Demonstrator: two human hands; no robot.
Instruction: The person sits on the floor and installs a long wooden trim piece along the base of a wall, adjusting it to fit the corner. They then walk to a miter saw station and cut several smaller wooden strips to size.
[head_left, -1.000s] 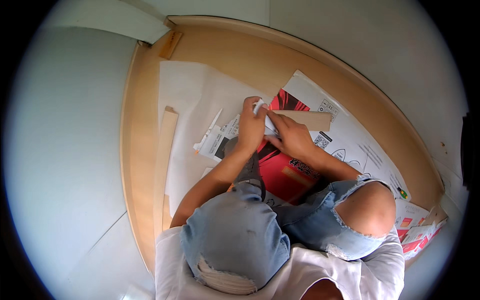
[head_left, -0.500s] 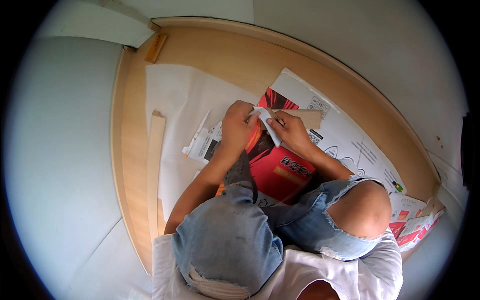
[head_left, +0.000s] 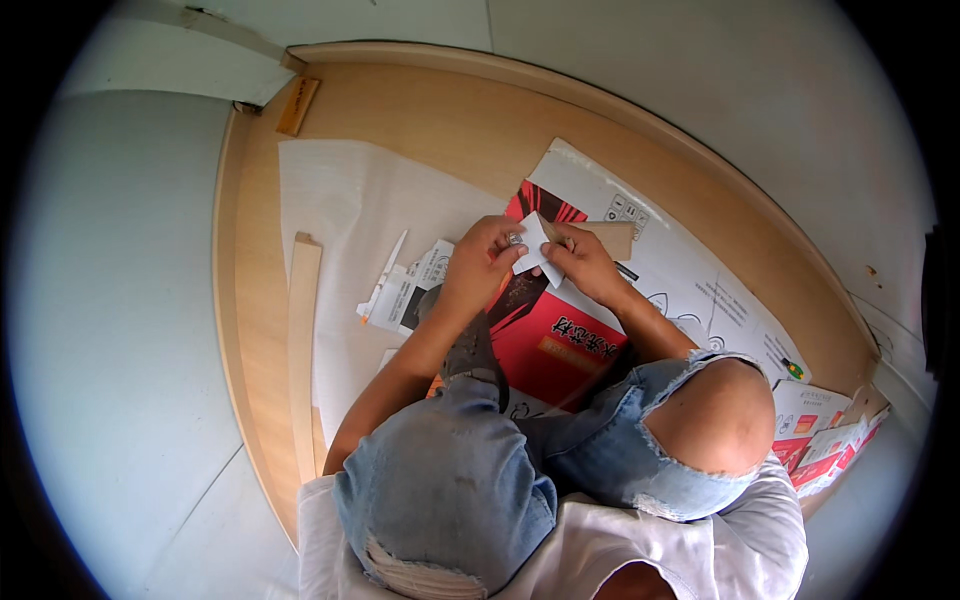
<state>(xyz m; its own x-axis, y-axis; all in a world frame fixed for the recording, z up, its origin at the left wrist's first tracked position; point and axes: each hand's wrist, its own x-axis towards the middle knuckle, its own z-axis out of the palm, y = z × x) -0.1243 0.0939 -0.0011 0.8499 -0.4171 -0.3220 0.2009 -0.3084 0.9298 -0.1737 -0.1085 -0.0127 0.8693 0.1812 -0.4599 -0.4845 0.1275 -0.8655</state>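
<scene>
Both the left hand [head_left: 487, 258] and the right hand [head_left: 583, 262] pinch a small white packet [head_left: 533, 246] above a red-and-white flattened carton [head_left: 560, 335]; a printed white leaflet [head_left: 412, 290] lies just to the left.

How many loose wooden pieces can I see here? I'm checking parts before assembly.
3: a long strip left of the paper sheet, a small block at the panel's top-left corner, one piece beside the right hand. Others may be hidden.

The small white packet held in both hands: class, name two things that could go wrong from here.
1. Both the left hand and the right hand pinch the small white packet above the red printed sheet; if it tears suddenly, contents could scatter.
2. The loose wooden strip lies beside the bent knees and might get knocked.
</scene>
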